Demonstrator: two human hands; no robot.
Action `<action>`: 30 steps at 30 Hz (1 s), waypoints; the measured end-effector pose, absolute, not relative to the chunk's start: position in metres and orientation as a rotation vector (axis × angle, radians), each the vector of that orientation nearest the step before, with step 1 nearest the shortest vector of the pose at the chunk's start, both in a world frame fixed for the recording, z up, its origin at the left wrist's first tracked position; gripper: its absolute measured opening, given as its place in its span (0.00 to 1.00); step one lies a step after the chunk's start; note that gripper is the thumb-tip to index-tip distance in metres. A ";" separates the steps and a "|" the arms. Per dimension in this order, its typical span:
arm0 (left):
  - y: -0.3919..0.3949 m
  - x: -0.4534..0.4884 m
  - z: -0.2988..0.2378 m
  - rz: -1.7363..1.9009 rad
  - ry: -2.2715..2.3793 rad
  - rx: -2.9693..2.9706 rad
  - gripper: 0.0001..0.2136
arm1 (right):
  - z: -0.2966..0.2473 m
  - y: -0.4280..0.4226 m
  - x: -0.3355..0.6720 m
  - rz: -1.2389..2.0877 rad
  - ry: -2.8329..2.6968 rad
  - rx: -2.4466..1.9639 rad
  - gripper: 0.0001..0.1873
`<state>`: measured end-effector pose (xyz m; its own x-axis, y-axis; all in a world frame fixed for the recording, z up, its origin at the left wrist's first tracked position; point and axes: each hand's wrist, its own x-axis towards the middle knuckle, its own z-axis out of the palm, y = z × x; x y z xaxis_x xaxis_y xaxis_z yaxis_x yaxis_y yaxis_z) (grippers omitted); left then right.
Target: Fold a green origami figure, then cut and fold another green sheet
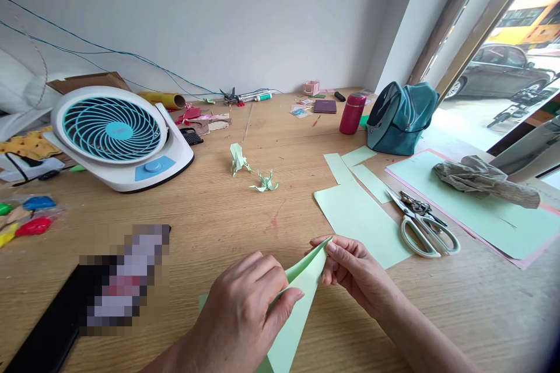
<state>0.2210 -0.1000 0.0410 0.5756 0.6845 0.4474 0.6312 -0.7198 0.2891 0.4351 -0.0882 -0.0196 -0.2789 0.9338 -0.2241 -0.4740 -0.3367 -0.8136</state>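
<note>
A sheet of light green paper [297, 312], folded over on itself, is held up between both hands at the front of the table. My right hand [350, 265] pinches its pointed upper corner between thumb and fingers. Lower on the sheet, my left hand [251, 297] grips the folded edge, thumb on the near side and fingers behind. The two layers part slightly between the hands. Beyond them stand two small folded green paper figures, one upright [237, 159] and one low and spiky [265, 181].
White-handled scissors [422, 227] lie beside keys on green sheets [363, 218] at right. A blue bag [402, 118] and red flask [352, 113] stand behind. At left are a white fan [118, 134] and a phone on a black case [48, 315]. Crumpled cloth [481, 178] rests far right.
</note>
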 end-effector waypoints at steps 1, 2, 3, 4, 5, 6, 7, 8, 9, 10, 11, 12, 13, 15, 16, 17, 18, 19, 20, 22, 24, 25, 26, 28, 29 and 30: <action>-0.100 0.221 0.042 0.833 1.130 2.709 0.12 | -0.020 -0.088 0.435 1.791 -0.782 -0.870 0.18; -0.100 0.221 0.042 0.835 1.129 2.717 0.12 | -0.020 -0.088 0.435 1.793 -0.787 -0.862 0.18; -0.101 0.221 0.042 0.835 1.128 2.725 0.12 | -0.020 -0.088 0.435 1.795 -0.791 -0.856 0.18; -0.101 0.221 0.043 0.836 1.126 2.729 0.12 | -0.020 -0.089 0.435 1.795 -0.794 -0.854 0.18; -0.101 0.221 0.043 0.839 1.124 2.731 0.12 | -0.020 -0.089 0.435 1.794 -0.797 -0.855 0.18; -0.101 0.221 0.043 0.843 1.119 2.733 0.12 | -0.021 -0.089 0.435 1.791 -0.800 -0.859 0.18; -0.102 0.221 0.043 0.846 1.116 2.733 0.13 | -0.021 -0.089 0.435 1.788 -0.803 -0.863 0.18; -0.102 0.220 0.043 0.847 1.110 2.734 0.13 | -0.021 -0.089 0.435 1.785 -0.807 -0.868 0.18; -0.102 0.220 0.043 0.847 1.107 2.735 0.13 | -0.021 -0.090 0.436 1.783 -0.812 -0.870 0.18; -0.102 0.220 0.043 0.845 1.106 2.736 0.13 | -0.021 -0.090 0.436 1.781 -0.818 -0.870 0.18; -0.102 0.220 0.044 0.843 1.106 2.737 0.13 | -0.021 -0.090 0.436 1.779 -0.826 -0.869 0.18; -0.102 0.221 0.044 0.845 1.108 2.735 0.12 | -0.021 -0.090 0.436 1.777 -0.832 -0.867 0.18; -0.102 0.221 0.044 0.851 1.106 2.734 0.13 | -0.022 -0.090 0.436 1.775 -0.837 -0.863 0.18; -0.103 0.221 0.045 0.860 1.102 2.729 0.13 | -0.022 -0.090 0.437 1.768 -0.838 -0.857 0.17; -0.103 0.222 0.045 0.862 1.098 2.729 0.13 | -0.023 -0.090 0.437 1.761 -0.832 -0.859 0.16; -0.103 0.222 0.045 0.859 1.096 2.731 0.13 | -0.023 -0.089 0.437 1.751 -0.823 -0.864 0.15; -0.103 0.222 0.045 0.852 1.097 2.734 0.13 | -0.023 -0.089 0.438 1.740 -0.810 -0.870 0.14; -0.104 0.222 0.045 0.844 1.098 2.737 0.13 | -0.023 -0.089 0.438 1.731 -0.797 -0.877 0.14; -0.104 0.222 0.045 0.838 1.099 2.739 0.13 | -0.023 -0.089 0.438 1.726 -0.784 -0.883 0.14; -0.105 0.222 0.044 0.840 1.096 2.741 0.13 | -0.023 -0.088 0.437 1.724 -0.761 -0.889 0.13; -0.106 0.221 0.044 0.843 1.089 2.736 0.13 | -0.023 -0.087 0.436 1.728 -0.743 -0.891 0.13; -0.106 0.221 0.044 0.842 1.087 2.734 0.13 | -0.023 -0.087 0.436 1.728 -0.736 -0.888 0.14; -0.106 0.221 0.044 0.840 1.084 2.733 0.12 | -0.023 -0.087 0.435 1.729 -0.731 -0.884 0.14; -0.105 0.220 0.044 0.835 1.084 2.733 0.12 | -0.022 -0.087 0.435 1.729 -0.727 -0.877 0.15; -0.105 0.220 0.044 0.839 1.082 2.735 0.12 | -0.021 -0.087 0.434 1.728 -0.727 -0.875 0.15; -0.105 0.220 0.044 0.843 1.085 2.736 0.12 | -0.021 -0.087 0.434 1.728 -0.728 -0.872 0.15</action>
